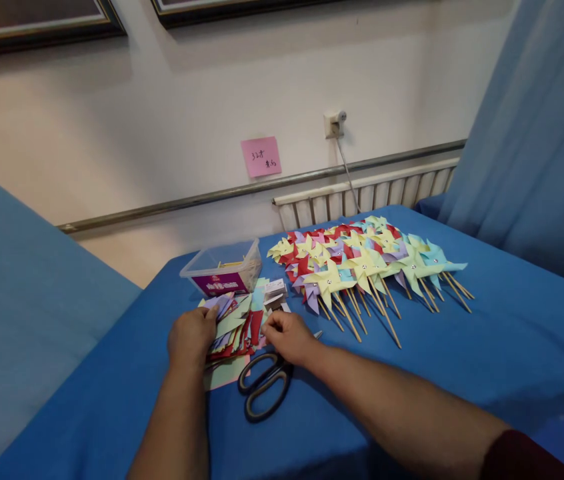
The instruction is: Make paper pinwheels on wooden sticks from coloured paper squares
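Observation:
A pile of cut coloured paper squares (pixel 235 327) lies on the blue table (pixel 462 360) in front of me. My left hand (pixel 191 337) rests on the pile's left side, fingers on the top sheets. My right hand (pixel 289 335) reaches to the pile's right edge, fingertips pinched near a red sheet; what it grips is hidden. Black-handled scissors (pixel 262 387) lie just under my right wrist.
A clear plastic box (pixel 222 268) with a purple label stands behind the pile. Several finished paper pinwheels (pixel 362 263) on wooden sticks lie in rows at the right. A blue curtain (pixel 537 133) hangs at the right, a radiator (pixel 362 197) behind.

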{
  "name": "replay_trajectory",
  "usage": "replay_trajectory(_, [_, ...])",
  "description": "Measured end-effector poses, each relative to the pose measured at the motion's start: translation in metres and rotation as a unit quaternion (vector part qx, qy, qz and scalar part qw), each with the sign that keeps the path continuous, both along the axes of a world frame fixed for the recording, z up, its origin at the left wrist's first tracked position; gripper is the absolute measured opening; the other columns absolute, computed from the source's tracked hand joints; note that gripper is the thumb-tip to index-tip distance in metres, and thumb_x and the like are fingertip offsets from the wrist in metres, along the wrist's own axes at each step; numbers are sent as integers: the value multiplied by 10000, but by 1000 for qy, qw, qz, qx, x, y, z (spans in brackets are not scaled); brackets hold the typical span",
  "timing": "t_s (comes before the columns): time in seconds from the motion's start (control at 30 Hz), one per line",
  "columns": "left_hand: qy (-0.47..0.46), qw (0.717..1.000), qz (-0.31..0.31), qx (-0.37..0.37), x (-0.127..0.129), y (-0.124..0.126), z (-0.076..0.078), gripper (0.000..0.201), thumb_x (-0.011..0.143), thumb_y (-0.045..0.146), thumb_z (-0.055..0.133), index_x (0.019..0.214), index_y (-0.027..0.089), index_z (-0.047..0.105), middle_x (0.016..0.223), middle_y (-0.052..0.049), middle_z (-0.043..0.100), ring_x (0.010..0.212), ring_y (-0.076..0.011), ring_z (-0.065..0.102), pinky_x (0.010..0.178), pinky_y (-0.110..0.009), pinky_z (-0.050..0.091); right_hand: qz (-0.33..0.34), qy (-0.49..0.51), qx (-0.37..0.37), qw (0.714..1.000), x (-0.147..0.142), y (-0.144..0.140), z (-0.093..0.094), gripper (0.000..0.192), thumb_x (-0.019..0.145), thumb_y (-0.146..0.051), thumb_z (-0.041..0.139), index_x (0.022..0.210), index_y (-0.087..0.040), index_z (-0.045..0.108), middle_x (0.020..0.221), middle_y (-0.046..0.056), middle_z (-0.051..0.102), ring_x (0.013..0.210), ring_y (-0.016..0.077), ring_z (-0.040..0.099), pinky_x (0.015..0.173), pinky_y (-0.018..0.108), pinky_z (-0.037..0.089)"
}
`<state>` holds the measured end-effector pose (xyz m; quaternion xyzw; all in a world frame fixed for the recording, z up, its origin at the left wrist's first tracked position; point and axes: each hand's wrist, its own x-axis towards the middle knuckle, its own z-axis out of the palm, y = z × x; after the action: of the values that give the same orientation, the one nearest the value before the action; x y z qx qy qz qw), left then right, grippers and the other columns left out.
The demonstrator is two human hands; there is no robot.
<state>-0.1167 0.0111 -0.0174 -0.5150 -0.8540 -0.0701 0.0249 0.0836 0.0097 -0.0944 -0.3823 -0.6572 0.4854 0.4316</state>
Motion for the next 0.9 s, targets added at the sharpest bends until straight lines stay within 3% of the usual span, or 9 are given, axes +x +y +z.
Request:
replay_trajectory(0.27, [-55, 991, 60, 105, -7, 3, -1, 339, 798, 483, 518, 796, 214, 724, 734, -108, 693, 696, -298, 616, 586, -349, 384, 0, 1, -8, 1000, -1, 1, -1, 162, 806, -223, 553, 650, -196, 590, 617, -38, 627, 578, 104, 542, 562, 207, 386])
replay_trajectory(0.43, [-98, 966, 79, 225, -3, -1, -3, 310, 761, 490, 574, 757, 208, 701, 696, -72, 682, 638, -255, 599, 587, -333, 383, 16, 11, 1, 1000, -3, 0, -6, 160, 818, -244, 545, 674, -195, 593, 656, -24, 657, 617, 114, 574, 584, 210, 407])
replay_trajectory(0.57, [-126, 930, 67, 340, -2, -1, -7, 280, 767, 439, 576, 758, 178, 677, 729, -57, 686, 661, -218, 601, 632, -317, 413, 9, 3, 2, 1000, -1, -1, -5, 163, 811, -242, 545, 663, -192, 588, 637, -23, 641, 610, 115, 563, 580, 211, 407])
replay_trajectory(0.7, [-222, 887, 51, 400, -6, 4, -15, 228, 715, 380, 630, 776, 164, 668, 721, -38, 671, 649, -191, 600, 635, -304, 449, 13, 0, -1, 1000, -1, -2, -6, 163, 809, -241, 544, 659, -191, 584, 624, -24, 636, 591, 111, 550, 562, 207, 398])
replay_trajectory(0.9, [-355, 775, 29, 521, -12, 12, -22, 313, 600, 282, 706, 872, 142, 642, 774, -28, 655, 692, -162, 612, 679, -296, 500, 20, 7, -9, 1000, 0, -5, -4, 183, 825, -260, 544, 659, -192, 576, 622, -28, 630, 522, 89, 504, 513, 200, 369])
